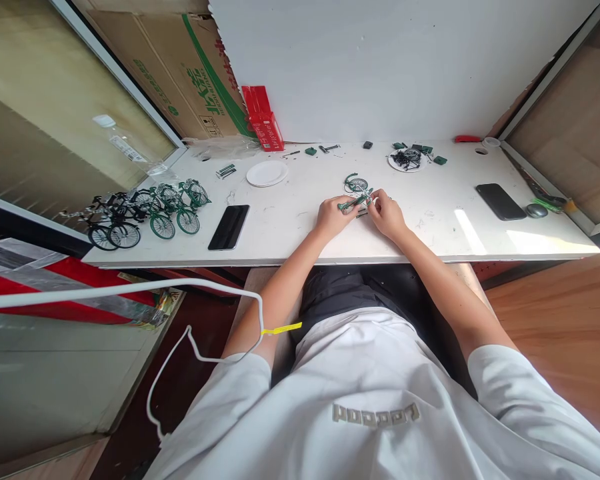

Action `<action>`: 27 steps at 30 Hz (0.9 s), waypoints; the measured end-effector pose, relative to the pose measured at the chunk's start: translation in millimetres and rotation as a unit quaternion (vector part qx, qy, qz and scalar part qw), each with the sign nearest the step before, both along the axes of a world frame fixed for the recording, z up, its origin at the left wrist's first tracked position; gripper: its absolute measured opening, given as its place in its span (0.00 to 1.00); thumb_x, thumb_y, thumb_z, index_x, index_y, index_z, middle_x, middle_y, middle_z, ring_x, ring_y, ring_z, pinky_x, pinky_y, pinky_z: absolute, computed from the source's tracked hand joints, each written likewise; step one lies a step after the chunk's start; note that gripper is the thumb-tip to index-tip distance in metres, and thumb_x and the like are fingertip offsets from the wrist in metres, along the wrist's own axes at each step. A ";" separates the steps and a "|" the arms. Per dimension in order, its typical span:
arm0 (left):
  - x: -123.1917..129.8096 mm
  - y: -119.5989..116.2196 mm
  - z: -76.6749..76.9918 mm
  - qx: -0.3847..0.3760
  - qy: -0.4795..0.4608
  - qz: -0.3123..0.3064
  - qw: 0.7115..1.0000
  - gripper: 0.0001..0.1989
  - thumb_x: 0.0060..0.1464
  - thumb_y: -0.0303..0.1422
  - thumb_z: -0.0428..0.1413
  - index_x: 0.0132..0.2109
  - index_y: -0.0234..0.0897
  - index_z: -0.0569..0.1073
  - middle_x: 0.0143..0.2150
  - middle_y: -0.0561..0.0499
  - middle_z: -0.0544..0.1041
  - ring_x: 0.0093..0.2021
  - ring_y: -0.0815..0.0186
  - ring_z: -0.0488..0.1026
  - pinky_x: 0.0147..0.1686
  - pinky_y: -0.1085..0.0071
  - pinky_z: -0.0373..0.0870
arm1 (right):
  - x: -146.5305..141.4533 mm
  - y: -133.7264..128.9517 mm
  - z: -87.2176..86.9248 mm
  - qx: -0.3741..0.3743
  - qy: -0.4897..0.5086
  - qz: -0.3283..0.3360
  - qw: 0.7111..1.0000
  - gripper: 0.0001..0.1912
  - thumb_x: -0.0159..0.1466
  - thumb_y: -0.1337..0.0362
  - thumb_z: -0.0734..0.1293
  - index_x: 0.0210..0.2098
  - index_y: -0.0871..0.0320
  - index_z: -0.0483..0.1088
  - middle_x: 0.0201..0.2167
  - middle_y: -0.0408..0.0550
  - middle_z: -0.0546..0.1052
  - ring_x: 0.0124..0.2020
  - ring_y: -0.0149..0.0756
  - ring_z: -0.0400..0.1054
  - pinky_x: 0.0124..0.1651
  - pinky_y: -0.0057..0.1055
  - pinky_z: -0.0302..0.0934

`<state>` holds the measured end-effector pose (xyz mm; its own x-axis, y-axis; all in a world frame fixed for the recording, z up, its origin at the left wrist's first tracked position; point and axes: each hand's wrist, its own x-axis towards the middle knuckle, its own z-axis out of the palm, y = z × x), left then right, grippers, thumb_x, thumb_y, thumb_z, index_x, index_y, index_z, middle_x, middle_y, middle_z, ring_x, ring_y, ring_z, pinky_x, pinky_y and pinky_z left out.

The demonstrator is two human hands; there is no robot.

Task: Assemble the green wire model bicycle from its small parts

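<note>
- White surface (300, 240), white wall behind, cardboard box (180, 60) back left.
- Left hand (333, 217) and right hand (387, 213), grips both clamped on green bike part (356, 200) mid-surface.
- Finished model bikes (145, 210) at left edge; phone (501, 201) right.

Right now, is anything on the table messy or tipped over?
Nothing looks broken or spilled. Small green parts lie scattered around the far plate of black pieces, and the finished toy bikes crowd the table's left edge. Both hands, left hand and right hand, hold a green bike frame.
</note>
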<state>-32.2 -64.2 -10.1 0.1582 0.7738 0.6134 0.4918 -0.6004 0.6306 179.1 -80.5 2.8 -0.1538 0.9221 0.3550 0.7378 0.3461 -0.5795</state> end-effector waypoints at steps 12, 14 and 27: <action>1.0 -2.4 1.6 0.003 -0.012 -0.002 1.000 0.06 0.63 0.32 0.70 0.46 0.37 0.89 0.45 0.41 0.91 0.44 0.56 0.88 0.50 0.64 0.82 | 0.0 -0.7 1.1 0.031 -0.003 -0.012 0.999 0.16 0.74 0.50 0.62 0.49 0.54 0.71 0.29 0.47 0.76 0.30 0.44 0.69 0.39 0.37 0.57; 0.6 -1.6 0.9 0.006 -0.011 -0.001 1.000 0.06 0.63 0.32 0.70 0.46 0.37 0.89 0.45 0.42 0.91 0.44 0.56 0.88 0.49 0.64 0.82 | 1.0 0.7 -0.3 0.039 0.003 -0.007 0.999 0.15 0.74 0.50 0.62 0.48 0.54 0.72 0.28 0.46 0.75 0.30 0.43 0.67 0.39 0.37 0.57; -0.2 0.1 -0.3 0.011 -0.050 -0.013 0.999 0.08 0.64 0.32 0.70 0.48 0.36 0.89 0.46 0.41 0.91 0.44 0.57 0.88 0.48 0.67 0.83 | 4.5 6.8 -6.1 0.068 0.065 0.042 0.995 0.30 0.80 0.35 0.56 0.45 0.53 0.72 0.27 0.46 0.73 0.28 0.41 0.64 0.38 0.38 0.56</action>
